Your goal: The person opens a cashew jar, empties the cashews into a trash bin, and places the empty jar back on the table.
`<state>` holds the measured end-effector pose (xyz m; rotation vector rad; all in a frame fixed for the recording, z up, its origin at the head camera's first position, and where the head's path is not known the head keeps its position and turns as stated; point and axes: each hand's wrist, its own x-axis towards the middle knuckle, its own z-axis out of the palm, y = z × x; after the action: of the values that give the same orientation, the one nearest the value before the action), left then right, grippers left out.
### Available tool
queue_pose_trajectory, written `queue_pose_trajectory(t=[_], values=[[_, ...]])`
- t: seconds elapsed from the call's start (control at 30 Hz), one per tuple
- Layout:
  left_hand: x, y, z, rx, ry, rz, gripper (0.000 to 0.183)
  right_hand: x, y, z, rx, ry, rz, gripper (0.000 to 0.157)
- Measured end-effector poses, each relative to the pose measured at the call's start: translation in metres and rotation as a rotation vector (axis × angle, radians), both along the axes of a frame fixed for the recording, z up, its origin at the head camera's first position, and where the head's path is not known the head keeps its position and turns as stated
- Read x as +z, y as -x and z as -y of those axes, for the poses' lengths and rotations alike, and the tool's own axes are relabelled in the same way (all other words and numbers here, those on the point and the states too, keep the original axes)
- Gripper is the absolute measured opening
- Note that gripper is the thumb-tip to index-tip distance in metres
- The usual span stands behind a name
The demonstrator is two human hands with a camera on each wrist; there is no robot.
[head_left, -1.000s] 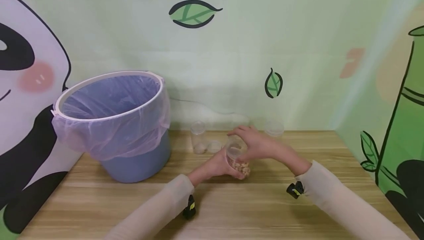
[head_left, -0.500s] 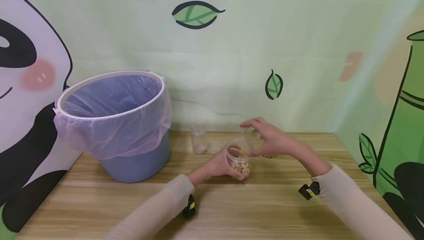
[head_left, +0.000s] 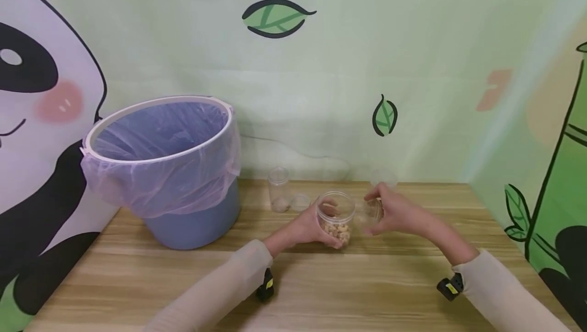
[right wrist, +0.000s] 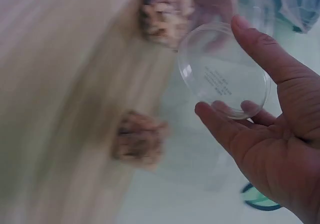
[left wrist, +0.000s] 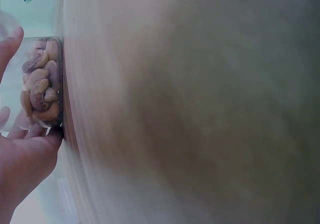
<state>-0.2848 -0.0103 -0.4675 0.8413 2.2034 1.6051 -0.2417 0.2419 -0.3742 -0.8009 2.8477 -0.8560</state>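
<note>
My left hand (head_left: pixel 304 227) grips a clear plastic jar (head_left: pixel 336 210) from its left side. The jar stands upright on the table, its mouth uncovered. Cashew nuts (left wrist: pixel 40 84) fill its lower part. Just right of the jar, my right hand (head_left: pixel 401 213) holds a clear round lid (right wrist: pixel 222 71) between thumb and fingertips, with small raised print showing on it. Behind my right hand stands another clear jar (head_left: pixel 384 176), mostly hidden in the head view. Nuts (right wrist: pixel 140 139) also show in it, blurred, in the right wrist view.
A tall clear jar (head_left: pixel 278 189) stands at the back, with a flat clear lid (head_left: pixel 300 202) beside it. To the left is a large blue bin (head_left: pixel 192 230) lined with a pink bag. A printed cloth (head_left: pixel 321 92) hangs behind the wooden table (head_left: pixel 321 291).
My right hand has lifted the lid off the jar and moved right and slightly down with it. My left hand has kept its grip on the jar.
</note>
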Motion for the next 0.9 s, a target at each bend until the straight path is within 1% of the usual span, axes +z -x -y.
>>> queue_pose_trajectory(t=[0.1, 0.17, 0.23, 0.33, 0.43, 0.5, 0.6, 0.67, 0.73, 0.83, 0.9], values=[[0.0, 0.001, -0.001, 0.007, -0.002, 0.001, 0.092, -0.02, 0.0, -0.006, 0.008, 0.021, 0.013, 0.082], [0.0, 0.001, -0.002, 0.011, -0.004, 0.0, 0.092, -0.032, -0.001, -0.008, 0.019, 0.023, 0.04, 0.083], [0.0, 0.002, -0.002, 0.009, 0.003, 0.009, 0.093, -0.041, -0.003, -0.01, 0.029, -0.01, 0.056, 0.083], [0.0, 0.001, -0.001, 0.008, 0.008, 0.014, 0.093, -0.049, -0.005, -0.013, 0.032, -0.073, 0.053, 0.085], [0.001, 0.0, -0.001, 0.013, 0.007, 0.017, 0.094, -0.052, -0.006, -0.015, 0.04, -0.111, 0.04, 0.089], [0.003, 0.0, -0.001, 0.021, 0.006, 0.02, 0.094, -0.052, -0.006, -0.015, 0.034, -0.115, 0.052, 0.093], [0.005, -0.001, -0.002, 0.027, 0.007, 0.029, 0.093, -0.052, -0.007, -0.014, 0.011, -0.126, 0.081, 0.103], [0.006, -0.002, -0.002, 0.032, 0.012, 0.04, 0.092, -0.053, -0.008, -0.013, 0.002, -0.144, 0.084, 0.105], [0.006, -0.001, -0.002, 0.04, 0.014, 0.05, 0.092, -0.053, -0.008, -0.011, 0.002, -0.181, 0.063, 0.103], [0.006, 0.001, 0.0, 0.051, 0.02, 0.043, 0.093, -0.055, -0.008, -0.006, 0.006, -0.254, 0.008, 0.092], [0.006, 0.003, 0.001, 0.051, 0.026, 0.035, 0.094, -0.056, -0.009, -0.002, 0.001, -0.289, -0.009, 0.087]])
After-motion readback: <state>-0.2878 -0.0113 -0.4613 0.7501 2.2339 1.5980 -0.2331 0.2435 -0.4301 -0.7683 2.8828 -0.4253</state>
